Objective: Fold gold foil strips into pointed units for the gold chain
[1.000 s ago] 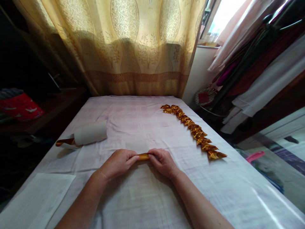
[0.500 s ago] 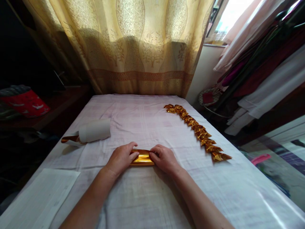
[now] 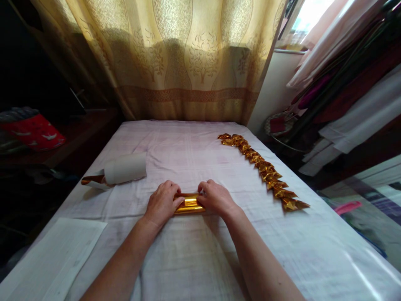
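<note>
Gold foil (image 3: 190,203), ends partly hidden

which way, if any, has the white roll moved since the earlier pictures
No; judged against the cloth's far left corner, the white roll stays put.

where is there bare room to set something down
Bare cloth lies between the white roll and the row of gold pieces, toward the curtain, and right of the right forearm. The middle is crowded: left hand and right hand hold gold foil. The white roll and paper sheet crowd the left.

Head cam, looks fwd/down over cloth (image 3: 181,259) twd curtain (image 3: 188,62)
</note>
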The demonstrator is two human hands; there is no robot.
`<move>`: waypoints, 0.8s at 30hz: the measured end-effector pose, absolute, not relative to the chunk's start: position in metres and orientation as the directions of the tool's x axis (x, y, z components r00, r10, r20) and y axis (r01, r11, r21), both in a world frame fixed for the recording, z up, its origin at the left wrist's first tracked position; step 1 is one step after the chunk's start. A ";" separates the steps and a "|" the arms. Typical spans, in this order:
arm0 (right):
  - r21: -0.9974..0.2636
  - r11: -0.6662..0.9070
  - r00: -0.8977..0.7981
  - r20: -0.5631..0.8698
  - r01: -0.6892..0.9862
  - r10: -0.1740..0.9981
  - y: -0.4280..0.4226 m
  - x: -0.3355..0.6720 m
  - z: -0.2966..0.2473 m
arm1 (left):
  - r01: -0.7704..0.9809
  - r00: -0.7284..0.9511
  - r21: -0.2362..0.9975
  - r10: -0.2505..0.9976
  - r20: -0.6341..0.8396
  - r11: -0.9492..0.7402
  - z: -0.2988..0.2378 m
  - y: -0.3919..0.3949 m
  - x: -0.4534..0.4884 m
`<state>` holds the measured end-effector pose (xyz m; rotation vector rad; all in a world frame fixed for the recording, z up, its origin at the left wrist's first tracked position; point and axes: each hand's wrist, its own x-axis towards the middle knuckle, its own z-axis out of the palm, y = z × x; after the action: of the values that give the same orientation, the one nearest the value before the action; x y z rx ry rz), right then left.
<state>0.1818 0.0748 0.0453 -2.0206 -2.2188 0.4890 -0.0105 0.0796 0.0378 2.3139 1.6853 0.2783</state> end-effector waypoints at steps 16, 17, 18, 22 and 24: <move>-0.665 0.081 -0.189 -0.093 0.743 0.978 0.082 0.194 0.031 | 0.814 0.339 0.508 0.941 -0.020 -0.282 0.036 0.089 -0.019; -0.689 0.069 -0.189 -0.101 0.722 0.977 0.082 0.195 0.031 | 0.795 0.317 0.553 0.948 -0.026 -0.251 0.037 0.089 -0.019; -0.708 0.058 -0.197 -0.115 0.704 0.974 0.083 0.196 0.031 | 0.771 0.301 0.595 0.953 -0.029 -0.226 0.037 0.090 -0.019; -0.759 0.042 -0.244 -0.156 0.650 0.957 0.085 0.201 0.029 | 0.678 0.279 0.711 0.960 -0.014 -0.187 0.036 0.090 -0.019; -0.784 0.032 -0.257 -0.164 0.619 0.952 0.086 0.203 0.028 | 0.640 0.278 0.749 0.961 -0.014 -0.174 0.035 0.089 -0.019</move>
<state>0.2026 0.0863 0.0275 -1.5902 -1.9099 1.1007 -0.0195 0.0895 0.0349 1.8999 1.4380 0.6314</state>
